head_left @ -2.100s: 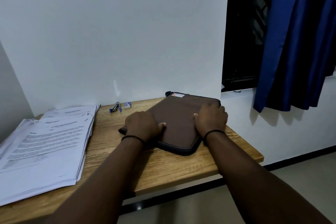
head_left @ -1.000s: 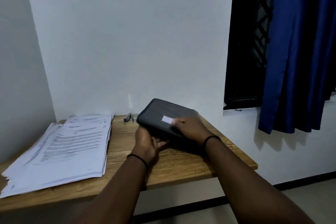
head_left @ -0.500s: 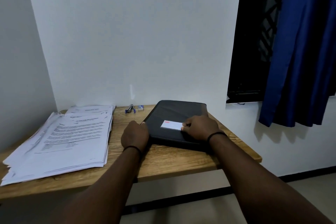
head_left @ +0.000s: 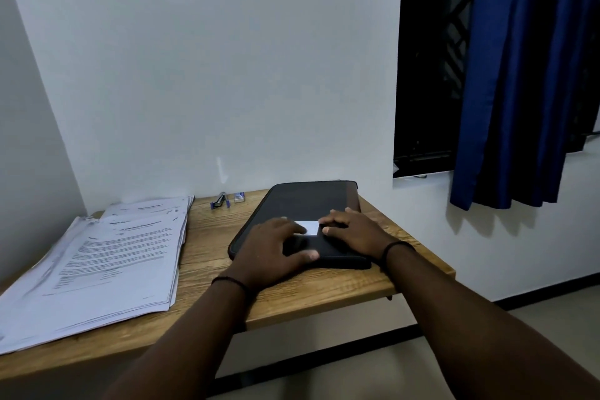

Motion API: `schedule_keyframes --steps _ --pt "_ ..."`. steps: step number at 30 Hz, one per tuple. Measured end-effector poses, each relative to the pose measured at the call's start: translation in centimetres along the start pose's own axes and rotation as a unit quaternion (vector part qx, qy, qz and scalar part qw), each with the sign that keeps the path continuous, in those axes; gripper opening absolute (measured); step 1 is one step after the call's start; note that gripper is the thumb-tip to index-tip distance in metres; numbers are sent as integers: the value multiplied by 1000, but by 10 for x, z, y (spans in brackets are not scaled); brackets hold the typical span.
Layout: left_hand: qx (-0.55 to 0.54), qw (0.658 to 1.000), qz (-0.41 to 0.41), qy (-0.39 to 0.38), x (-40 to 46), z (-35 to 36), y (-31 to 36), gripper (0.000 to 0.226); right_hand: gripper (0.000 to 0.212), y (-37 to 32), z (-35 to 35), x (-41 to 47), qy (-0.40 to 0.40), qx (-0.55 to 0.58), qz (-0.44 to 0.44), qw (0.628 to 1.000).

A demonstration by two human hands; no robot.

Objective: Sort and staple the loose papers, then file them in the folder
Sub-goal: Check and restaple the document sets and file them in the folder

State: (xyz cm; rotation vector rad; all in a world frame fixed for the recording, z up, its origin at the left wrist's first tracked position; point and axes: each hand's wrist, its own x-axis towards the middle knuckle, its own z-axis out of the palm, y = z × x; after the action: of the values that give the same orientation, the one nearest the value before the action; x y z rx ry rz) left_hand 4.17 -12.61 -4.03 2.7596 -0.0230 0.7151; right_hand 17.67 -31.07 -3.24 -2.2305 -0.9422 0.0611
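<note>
The folder (head_left: 302, 224) lies flat on the counter (head_left: 207, 256) again, now with its dark side and a white label (head_left: 307, 227) facing up; two seconds ago the brown side was on top, and one second ago both hands had it lifted and tilted in the air, so it has been turned over and put down. The left hand (head_left: 274, 252) has moved from the folder's left edge onto its near part, fingers spread and relaxed, touching the cover and the label's left end, not grasping. The right hand (head_left: 352, 232) rests at the label's right end with fingers bent on the cover; they hold nothing. The papers (head_left: 107, 256) are unchanged in their loose pile on the left, and the stapler (head_left: 220, 200) lies untouched by the wall. I judge that the folder is only being prepared for opening, while sorting and stapling are not yet started
</note>
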Motion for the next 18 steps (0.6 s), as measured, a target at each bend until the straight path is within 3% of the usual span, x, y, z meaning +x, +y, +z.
schedule_keyframes --steps 2,7,13,18 --pt "24 999 36 -32 -1 1 1 73 34 2 1 2 16 32 6 999" --pt "12 999 34 -3 -2 -1 1 70 41 4 2 2 28 26 28 999" --pt "44 999 17 15 -8 -6 3 55 46 -5 4 1 -2 -54 55 997" --pt "53 991 -69 103 -10 -8 -5 35 49 -24 9 -5 7 -196 88 977"
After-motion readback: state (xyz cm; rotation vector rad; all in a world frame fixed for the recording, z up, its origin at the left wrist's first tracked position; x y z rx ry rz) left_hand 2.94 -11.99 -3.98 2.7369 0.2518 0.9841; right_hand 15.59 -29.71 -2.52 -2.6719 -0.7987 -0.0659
